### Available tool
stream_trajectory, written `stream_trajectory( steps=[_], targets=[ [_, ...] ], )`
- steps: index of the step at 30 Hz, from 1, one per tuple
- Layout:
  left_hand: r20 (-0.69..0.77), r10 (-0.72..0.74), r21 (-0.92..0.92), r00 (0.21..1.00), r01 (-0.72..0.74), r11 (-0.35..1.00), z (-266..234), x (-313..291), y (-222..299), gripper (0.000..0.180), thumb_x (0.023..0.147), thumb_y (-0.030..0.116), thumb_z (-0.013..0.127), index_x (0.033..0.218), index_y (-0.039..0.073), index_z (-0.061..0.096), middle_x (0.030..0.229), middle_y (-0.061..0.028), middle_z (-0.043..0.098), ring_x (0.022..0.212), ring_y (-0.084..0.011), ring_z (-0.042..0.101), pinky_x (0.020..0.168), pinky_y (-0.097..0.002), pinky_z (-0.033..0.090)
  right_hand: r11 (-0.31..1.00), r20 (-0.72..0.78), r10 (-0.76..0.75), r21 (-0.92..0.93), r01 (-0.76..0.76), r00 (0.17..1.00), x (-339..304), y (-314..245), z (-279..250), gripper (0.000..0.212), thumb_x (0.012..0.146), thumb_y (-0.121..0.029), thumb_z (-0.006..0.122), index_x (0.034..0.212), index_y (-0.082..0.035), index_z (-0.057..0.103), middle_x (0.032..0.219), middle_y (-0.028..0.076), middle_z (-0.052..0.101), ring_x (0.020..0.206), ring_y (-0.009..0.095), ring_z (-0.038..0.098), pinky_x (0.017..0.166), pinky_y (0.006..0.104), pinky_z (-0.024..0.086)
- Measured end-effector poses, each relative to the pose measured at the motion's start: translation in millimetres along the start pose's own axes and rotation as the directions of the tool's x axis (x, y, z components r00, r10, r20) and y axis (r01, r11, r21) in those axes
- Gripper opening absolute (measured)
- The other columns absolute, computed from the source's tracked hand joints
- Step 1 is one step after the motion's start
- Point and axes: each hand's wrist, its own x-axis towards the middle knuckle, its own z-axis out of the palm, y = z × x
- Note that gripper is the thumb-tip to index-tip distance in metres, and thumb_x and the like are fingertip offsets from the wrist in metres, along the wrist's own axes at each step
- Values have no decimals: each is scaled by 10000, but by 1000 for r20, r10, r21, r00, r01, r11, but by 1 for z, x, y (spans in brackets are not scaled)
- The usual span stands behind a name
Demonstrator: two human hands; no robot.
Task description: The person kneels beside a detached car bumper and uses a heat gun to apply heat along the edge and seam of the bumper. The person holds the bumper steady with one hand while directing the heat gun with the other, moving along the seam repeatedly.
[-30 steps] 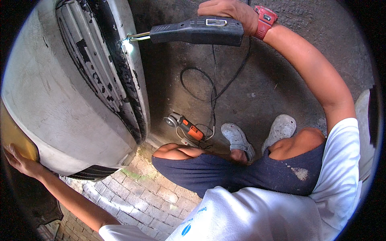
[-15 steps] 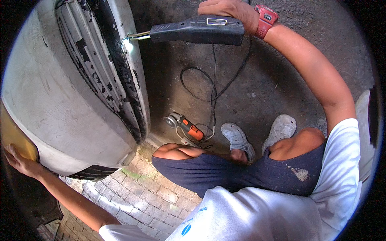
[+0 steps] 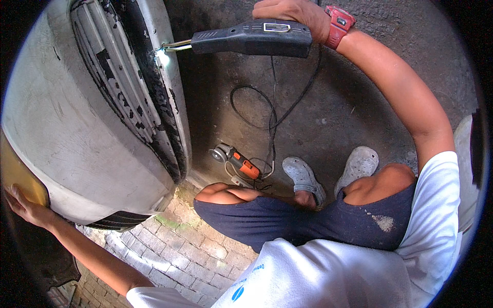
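The right hand (image 3: 295,14) is clamping onto a long black plastic handheld tool (image 3: 251,40), whose thin metal prongs (image 3: 178,46) are meeting the edge of a large scuffed white curved panel (image 3: 77,113) at a bright white light (image 3: 164,58). Well apart, the left hand (image 3: 26,208) is resting, fingers loosely extended, against a glossy amber lens (image 3: 23,172).

right grip (image 3: 295,13): cropped at top | metal prongs (image 3: 179,46): tips whited out | white bodywork (image 3: 61,102): cropped above

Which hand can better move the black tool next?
Probably the right hand: it holds the tool, whose prongs are at the white edge. The left hand is away by the yellow part.
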Motion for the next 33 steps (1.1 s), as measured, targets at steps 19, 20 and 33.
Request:
stream_trajectory(
  steps=[19,20,33],
  targets=[
    [7,-9,-23,1000,9,1000,0,2,2,656,1076,384,633,1486,-115,519,1530,-274,550,1382,-355,555,1193,-431,404,999,-5,-5,-37,5,1000,-1,5,5,105,902,-148,640,914,-60,584,860,125,602,836,368,673,729,451,526],
    [8,-3,-12,1000,3,1000,0,2,4,664,1073,389,637,1487,-116,518,1531,-275,548,1384,-354,553,1195,-430,401,999,-5,-7,-35,6,1000,-1,6,5,105,902,-149,640,916,-60,586,861,126,603,838,369,673,729,451,527],
    [3,2,-60,1000,-2,998,1,1,12,715,1061,433,650,1496,-115,504,1528,-284,542,1386,-359,546,1202,-439,395,1000,2,-11,-24,11,1000,-1,5,4,113,907,-151,638,913,-58,573,859,124,596,838,368,674,729,450,528]
  ],
)
